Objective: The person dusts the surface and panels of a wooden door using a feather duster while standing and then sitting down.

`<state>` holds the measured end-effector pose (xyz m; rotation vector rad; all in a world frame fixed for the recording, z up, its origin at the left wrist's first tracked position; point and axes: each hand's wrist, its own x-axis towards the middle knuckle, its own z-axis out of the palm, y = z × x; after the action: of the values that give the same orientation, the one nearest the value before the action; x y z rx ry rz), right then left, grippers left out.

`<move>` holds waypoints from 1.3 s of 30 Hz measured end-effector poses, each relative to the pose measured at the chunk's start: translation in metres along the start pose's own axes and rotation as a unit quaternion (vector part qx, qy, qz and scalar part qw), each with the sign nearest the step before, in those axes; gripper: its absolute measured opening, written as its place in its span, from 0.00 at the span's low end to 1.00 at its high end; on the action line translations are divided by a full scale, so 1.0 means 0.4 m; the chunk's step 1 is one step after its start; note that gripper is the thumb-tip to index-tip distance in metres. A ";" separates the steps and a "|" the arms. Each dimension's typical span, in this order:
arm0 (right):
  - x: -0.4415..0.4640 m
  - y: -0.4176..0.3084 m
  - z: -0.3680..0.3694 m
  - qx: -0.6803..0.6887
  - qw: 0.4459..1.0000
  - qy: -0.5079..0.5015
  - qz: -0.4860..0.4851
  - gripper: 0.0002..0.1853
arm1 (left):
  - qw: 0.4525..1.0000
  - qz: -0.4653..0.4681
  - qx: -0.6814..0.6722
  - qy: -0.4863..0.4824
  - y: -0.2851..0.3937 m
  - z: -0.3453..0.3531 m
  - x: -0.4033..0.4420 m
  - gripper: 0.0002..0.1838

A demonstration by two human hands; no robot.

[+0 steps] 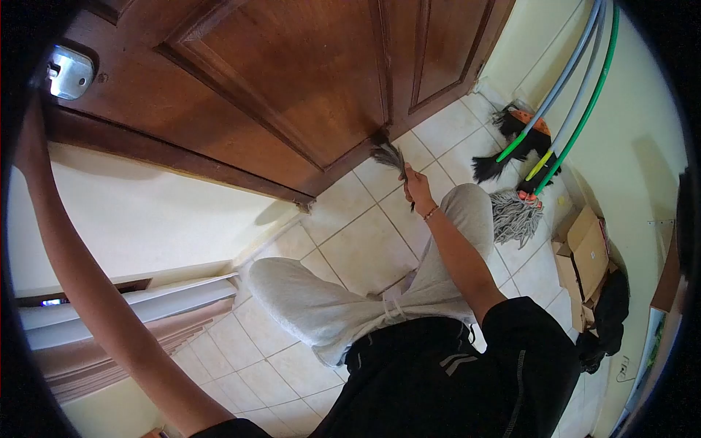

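Observation:
My right hand (418,188) is closed around the handle of a small dark feather duster (388,155). The duster's feathers meet the lower part of a brown panelled wooden door (285,66), near its bottom edge. My left arm stretches up the left side, and my left hand (33,135) is beside the door's silver lock plate (71,73). Dark shadow at the picture's edge hides its fingers, so whether it grips the handle does not show.
Against the right wall stand black-bristled brooms (511,150) and a grey string mop (517,217), with long poles rising. An opened cardboard box (584,263) lies below them beside black fabric (612,314). Curtains (139,321) hang at left. Pale tiles (365,244) cover the floor.

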<state>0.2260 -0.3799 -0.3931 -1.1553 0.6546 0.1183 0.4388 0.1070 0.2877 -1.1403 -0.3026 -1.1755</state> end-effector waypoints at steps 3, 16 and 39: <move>0.010 0.012 0.001 0.015 0.999 0.019 -0.023 0.29 | 0.996 -0.044 -0.074 0.024 0.011 0.029 0.003 0.42; 0.015 0.014 -0.003 0.017 0.999 0.027 -0.020 0.28 | 0.761 -0.146 -0.591 0.225 -0.078 -0.247 0.025 0.43; -0.030 0.051 0.035 -0.018 0.999 -0.028 -0.009 0.28 | 0.689 -0.216 -0.662 0.199 -0.050 -0.241 -0.010 0.39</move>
<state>0.2136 -0.3562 -0.3996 -1.1883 0.5953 0.1478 0.3866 0.0311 0.2523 -2.0241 0.8492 -2.1272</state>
